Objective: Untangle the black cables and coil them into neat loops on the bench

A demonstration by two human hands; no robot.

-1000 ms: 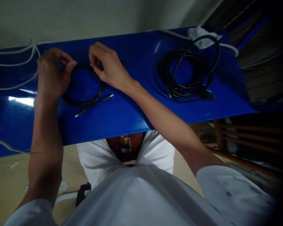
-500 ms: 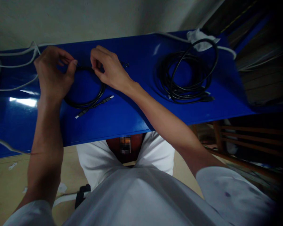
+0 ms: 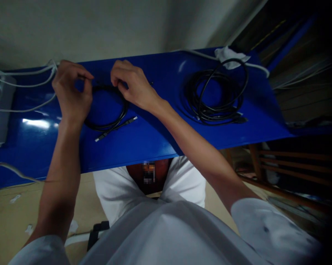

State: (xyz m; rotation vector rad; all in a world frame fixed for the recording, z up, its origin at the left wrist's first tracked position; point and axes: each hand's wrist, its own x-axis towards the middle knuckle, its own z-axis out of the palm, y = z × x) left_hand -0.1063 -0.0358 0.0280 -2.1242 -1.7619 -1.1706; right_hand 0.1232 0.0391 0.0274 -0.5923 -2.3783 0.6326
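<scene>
A small coil of black USB cable lies on the blue tabletop, its two plugs pointing out at the near side. My left hand is over the coil's far left edge, with thumb and fingertips brought together; a thin dark thing may be between them, too small to name. Over the coil's far right edge is my right hand, its fingers curled in against the thumb. The hand itself hides whatever those fingertips grip. Beside the right wrist, a tiny dark item shows on the table.
A larger coil of thick black cable lies to the right, near crumpled white plastic. On the left stands a grey power strip with white cords. A wall rises behind the table.
The view has shifted left, showing more of the power strip. My left thumb and fingertips have drawn closer together. My right hand stays by the small coil, fingers still curled.
</scene>
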